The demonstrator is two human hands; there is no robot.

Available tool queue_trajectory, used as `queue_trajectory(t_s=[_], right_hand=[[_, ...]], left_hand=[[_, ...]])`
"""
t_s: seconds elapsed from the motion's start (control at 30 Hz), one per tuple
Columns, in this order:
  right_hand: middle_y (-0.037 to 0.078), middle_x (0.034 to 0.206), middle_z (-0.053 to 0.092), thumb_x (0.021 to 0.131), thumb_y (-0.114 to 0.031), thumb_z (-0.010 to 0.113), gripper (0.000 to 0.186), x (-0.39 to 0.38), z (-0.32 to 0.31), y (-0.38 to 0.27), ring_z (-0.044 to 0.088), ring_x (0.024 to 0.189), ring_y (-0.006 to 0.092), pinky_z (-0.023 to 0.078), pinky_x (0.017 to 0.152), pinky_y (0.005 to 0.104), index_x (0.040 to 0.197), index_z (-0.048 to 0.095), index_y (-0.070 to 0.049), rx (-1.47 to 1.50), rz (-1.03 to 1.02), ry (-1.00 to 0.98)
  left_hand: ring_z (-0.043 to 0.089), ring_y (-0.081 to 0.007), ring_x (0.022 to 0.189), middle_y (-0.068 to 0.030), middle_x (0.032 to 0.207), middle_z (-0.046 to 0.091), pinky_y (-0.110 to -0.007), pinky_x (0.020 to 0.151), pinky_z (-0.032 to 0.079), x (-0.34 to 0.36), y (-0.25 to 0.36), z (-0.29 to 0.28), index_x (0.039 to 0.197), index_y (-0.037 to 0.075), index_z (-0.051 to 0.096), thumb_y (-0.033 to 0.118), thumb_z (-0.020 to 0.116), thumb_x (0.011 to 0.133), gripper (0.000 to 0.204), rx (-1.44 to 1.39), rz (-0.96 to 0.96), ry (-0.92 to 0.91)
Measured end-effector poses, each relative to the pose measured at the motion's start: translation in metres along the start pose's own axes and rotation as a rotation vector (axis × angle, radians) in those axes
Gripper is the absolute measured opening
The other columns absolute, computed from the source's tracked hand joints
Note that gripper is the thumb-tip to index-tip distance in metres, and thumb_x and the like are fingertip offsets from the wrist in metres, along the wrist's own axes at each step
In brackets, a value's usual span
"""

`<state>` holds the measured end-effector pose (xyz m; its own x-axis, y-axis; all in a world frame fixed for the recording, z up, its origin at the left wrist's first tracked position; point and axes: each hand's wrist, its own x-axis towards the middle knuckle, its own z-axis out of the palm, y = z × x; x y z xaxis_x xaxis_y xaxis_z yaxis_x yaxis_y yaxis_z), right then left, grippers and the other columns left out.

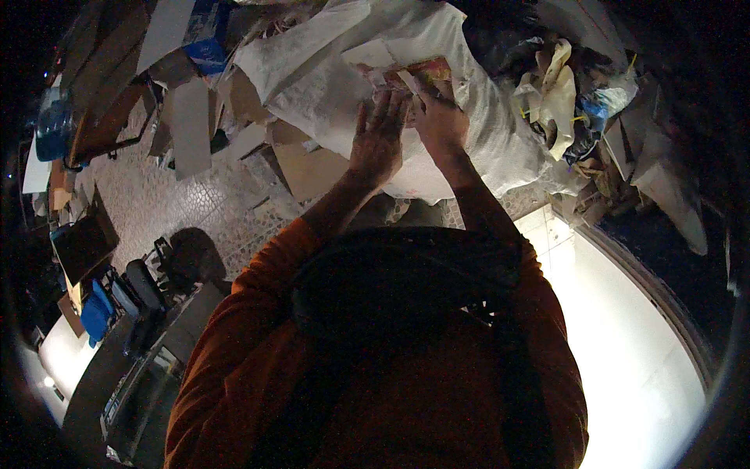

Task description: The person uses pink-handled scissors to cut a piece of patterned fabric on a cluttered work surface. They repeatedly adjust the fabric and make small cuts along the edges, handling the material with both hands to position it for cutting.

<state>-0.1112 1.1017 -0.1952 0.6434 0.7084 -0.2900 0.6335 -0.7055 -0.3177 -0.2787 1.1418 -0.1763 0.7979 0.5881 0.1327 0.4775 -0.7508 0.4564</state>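
A large white woven sack (312, 109) bulges in front of me. On top of it lies a small flattened carton (434, 69), reddish with pale flaps; its exact kind is hard to make out in the dim light. My left hand (378, 147) rests with its fingers stretched out, the tips at the carton's near left edge. My right hand (442, 123) has its fingers bent around the near right part of the carton and appears to grip a pale flap. Its thumb and some fingertips are partly hidden.
Loose cardboard pieces (191, 129) litter the tiled floor (195, 199) at the left. A blue box (206, 35) stands at the far left. Office chairs (141, 285) stand lower left. Crumpled plastic and scraps (558, 102) pile up right of the sack. A bright white surface (633, 344) lies lower right.
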Motion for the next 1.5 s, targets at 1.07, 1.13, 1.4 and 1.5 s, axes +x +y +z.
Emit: queue_trajectory(t_s=[1.07,1.13,1.4,1.5], right_hand=[[0.008,0.119,0.063,0.087,-0.034,0.067,0.033,-0.008,-0.016,-0.015,0.069,0.096,0.0339,0.058,0.080,0.0453,0.118,0.068,-0.026,0.009,-0.099,0.134],[0.007,0.125,0.061,0.086,-0.031,0.067,0.038,-0.015,-0.017,-0.023,0.069,0.096,0.0340,0.058,0.080,0.0453,0.124,0.065,-0.027,-0.041,-0.222,0.201],[0.012,0.118,0.069,0.095,-0.032,0.058,0.046,0.005,-0.006,-0.002,0.070,0.100,0.0326,0.058,0.083,0.0444,0.139,0.053,-0.020,0.001,-0.126,0.189],[0.010,0.141,0.055,0.095,-0.031,0.058,0.057,0.004,-0.038,-0.001,0.060,0.123,0.0315,0.058,0.087,0.0461,0.149,0.041,-0.030,0.055,-0.083,0.044]], left_hand=[[0.023,-0.0326,0.152,-0.0151,0.163,0.029,-0.060,0.120,0.018,-0.002,-0.003,0.006,0.155,0.006,0.031,0.004,0.060,0.081,0.080,0.068,0.016,-0.010],[0.023,-0.0337,0.152,-0.0156,0.163,0.027,-0.059,0.120,0.019,0.000,0.001,0.001,0.156,0.006,0.029,0.004,0.059,0.083,0.079,0.069,0.016,-0.037],[0.021,-0.0309,0.153,-0.0141,0.163,0.029,-0.059,0.120,0.018,-0.002,-0.004,0.003,0.156,0.006,0.030,0.007,0.058,0.083,0.078,0.082,0.012,-0.033],[0.022,-0.0305,0.153,-0.0136,0.163,0.030,-0.059,0.121,0.017,-0.001,0.000,0.001,0.156,0.005,0.031,0.007,0.057,0.083,0.078,0.065,0.000,-0.048]])
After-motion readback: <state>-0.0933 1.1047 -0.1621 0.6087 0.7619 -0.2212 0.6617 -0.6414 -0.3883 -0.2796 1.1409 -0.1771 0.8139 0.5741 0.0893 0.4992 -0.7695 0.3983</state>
